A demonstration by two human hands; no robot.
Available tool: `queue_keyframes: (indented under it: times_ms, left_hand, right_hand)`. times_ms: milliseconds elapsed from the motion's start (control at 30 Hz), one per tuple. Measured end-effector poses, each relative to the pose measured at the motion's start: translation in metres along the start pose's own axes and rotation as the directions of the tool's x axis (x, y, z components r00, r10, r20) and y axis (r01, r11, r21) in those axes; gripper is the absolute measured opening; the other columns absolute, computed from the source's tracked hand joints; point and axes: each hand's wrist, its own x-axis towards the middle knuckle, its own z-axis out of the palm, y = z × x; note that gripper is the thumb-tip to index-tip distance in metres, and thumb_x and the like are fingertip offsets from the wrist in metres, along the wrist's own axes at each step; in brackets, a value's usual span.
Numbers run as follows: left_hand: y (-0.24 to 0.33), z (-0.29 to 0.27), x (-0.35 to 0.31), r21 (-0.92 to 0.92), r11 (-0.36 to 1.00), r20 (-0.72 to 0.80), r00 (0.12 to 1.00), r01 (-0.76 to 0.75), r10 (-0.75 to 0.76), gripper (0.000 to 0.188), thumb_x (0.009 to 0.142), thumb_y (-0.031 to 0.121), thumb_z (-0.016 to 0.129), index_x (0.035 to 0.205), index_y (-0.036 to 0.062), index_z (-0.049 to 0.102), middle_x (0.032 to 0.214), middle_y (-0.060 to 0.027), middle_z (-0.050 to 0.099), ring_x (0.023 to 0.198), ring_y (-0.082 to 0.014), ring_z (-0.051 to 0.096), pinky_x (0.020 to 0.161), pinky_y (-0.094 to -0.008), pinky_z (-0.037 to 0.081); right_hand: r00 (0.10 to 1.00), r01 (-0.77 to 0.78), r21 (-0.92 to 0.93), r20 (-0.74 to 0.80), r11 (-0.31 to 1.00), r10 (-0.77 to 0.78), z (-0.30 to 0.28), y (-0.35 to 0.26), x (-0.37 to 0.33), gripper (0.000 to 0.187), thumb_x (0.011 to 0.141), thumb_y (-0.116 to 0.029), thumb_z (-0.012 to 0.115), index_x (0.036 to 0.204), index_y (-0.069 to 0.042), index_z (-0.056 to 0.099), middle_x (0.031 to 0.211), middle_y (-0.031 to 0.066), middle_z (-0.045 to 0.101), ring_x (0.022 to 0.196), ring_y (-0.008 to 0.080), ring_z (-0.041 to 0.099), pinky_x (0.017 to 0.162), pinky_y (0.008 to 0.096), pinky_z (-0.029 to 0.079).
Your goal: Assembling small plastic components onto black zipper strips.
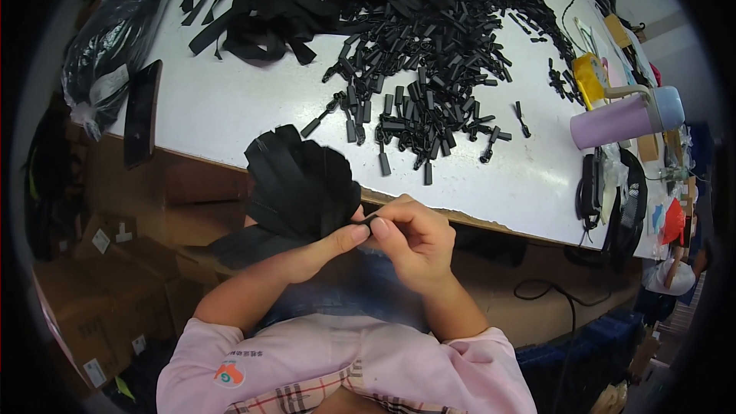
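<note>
A fanned bundle of black fabric strips rests against my left hand, whose thumb and fingers are closed on it just off the table's near edge. My right hand meets the left at the bundle's right side. Between its thumb and bent forefinger is the small dark end of a strip; the fingers cover most of it. Beyond my hands, a large heap of black zipper pulls spreads over the white table. More loose black strips are piled at the far left of it.
A dark phone lies at the table's left edge, beside a black plastic bag. On the right are a lilac bottle, a yellow packet and black straps. Cardboard boxes stand at lower left.
</note>
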Motion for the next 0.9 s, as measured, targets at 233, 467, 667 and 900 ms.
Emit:
queue_keyframes:
  times_ms: [233, 467, 667, 900]
  left_hand:
    - [0.008, 0.01, -0.005, -0.046, 0.999, -0.114, 0.993, 0.025, -0.031, 0.022, 0.069, 0.009, 0.064, 0.086, 0.0047, 0.05, 0.081, -0.0026, 0.049, 0.079, -0.0102, 0.046, 0.073, -0.0221, 0.038]
    - [0.003, 0.004, -0.003, -0.016, 0.995, 0.009, 0.995, 0.102, -0.102, 0.022, 0.075, 0.018, 0.062, 0.09, 0.0029, 0.056, 0.088, -0.0017, 0.054, 0.081, -0.0083, 0.05, 0.07, -0.0213, 0.042]
    - [-0.004, 0.003, -0.004, 0.191, 0.976, -0.047, 0.993, -0.101, 0.112, 0.018, 0.073, 0.014, 0.062, 0.087, 0.005, 0.055, 0.083, -0.0052, 0.054, 0.077, -0.0125, 0.052, 0.062, -0.0221, 0.04]
    - [0.001, 0.004, -0.003, 0.334, 0.7, 0.23, 0.775, -0.631, 0.589, 0.013, 0.072, 0.007, 0.06, 0.085, 0.0075, 0.056, 0.078, -0.0075, 0.053, 0.071, -0.0178, 0.052, 0.066, -0.0251, 0.04]
  right_hand:
    - [0.947, 0.319, -0.409, 0.155, 0.855, -0.28, -0.001, -0.005, 0.002, 0.007, 0.07, 0.002, 0.056, 0.078, 0.003, 0.056, 0.065, 0.009, 0.054, 0.048, 0.0136, 0.048, 0.043, 0.0222, 0.038]
    - [0.887, 0.448, -0.509, 0.147, 0.735, -0.439, 0.001, -0.005, 0.001, 0.014, 0.062, 0.005, 0.057, 0.074, 0.001, 0.055, 0.058, 0.0078, 0.052, 0.046, 0.0174, 0.049, 0.042, 0.0247, 0.04]
    - [0.884, 0.454, -0.521, 0.164, 0.723, -0.437, -0.002, -0.006, 0.002, 0.011, 0.061, 0.005, 0.058, 0.071, 0.001, 0.055, 0.058, 0.0079, 0.052, 0.045, 0.0175, 0.048, 0.041, 0.0243, 0.039]
    - [0.932, -0.359, 0.256, 0.138, 0.897, 0.334, -0.006, -0.002, -0.003, 0.004, 0.067, 0.001, 0.058, 0.07, 0.001, 0.055, 0.058, 0.0043, 0.051, 0.045, 0.0082, 0.047, 0.04, 0.0185, 0.034]
